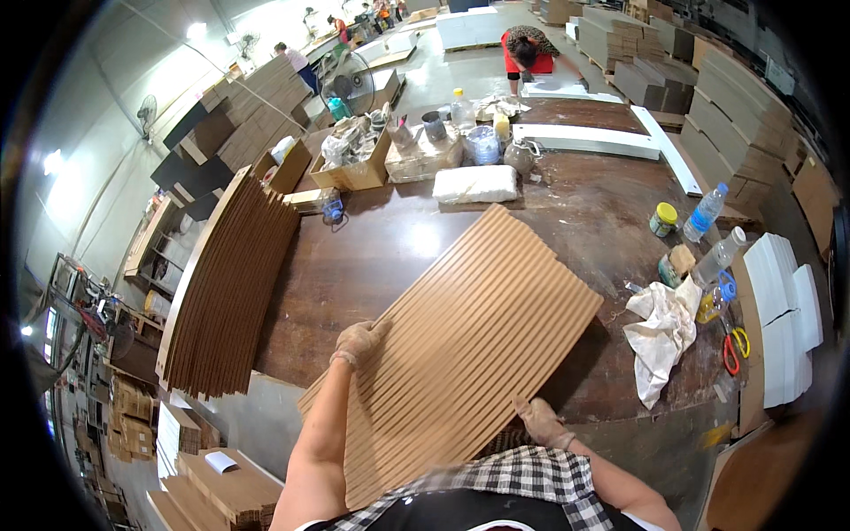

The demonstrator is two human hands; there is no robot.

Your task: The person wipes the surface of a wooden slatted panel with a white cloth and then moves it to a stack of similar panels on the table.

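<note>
A large tan panel with raised parallel slats (469, 336) is held at a slant above the dark brown worktable (345, 243). My left hand (359, 343), in a thin pale glove, grips the panel's left edge. On the near right edge, my right hand (542, 423), gloved likewise, closes on the board with its fingers partly hidden beneath. The panel's near end reaches close to my checked apron. A tall stack of similar slatted panels (226, 292) stands at the table's left side.
Right of the panel lie a white cloth (660, 332), scissors (735, 350) with red and yellow handles, a clear bottle (706, 212) and a yellow-lidded jar (663, 219). A cardboard box (354, 168) and a white wrapped bundle (475, 184) sit behind. Another person (529, 53) bends over farther back.
</note>
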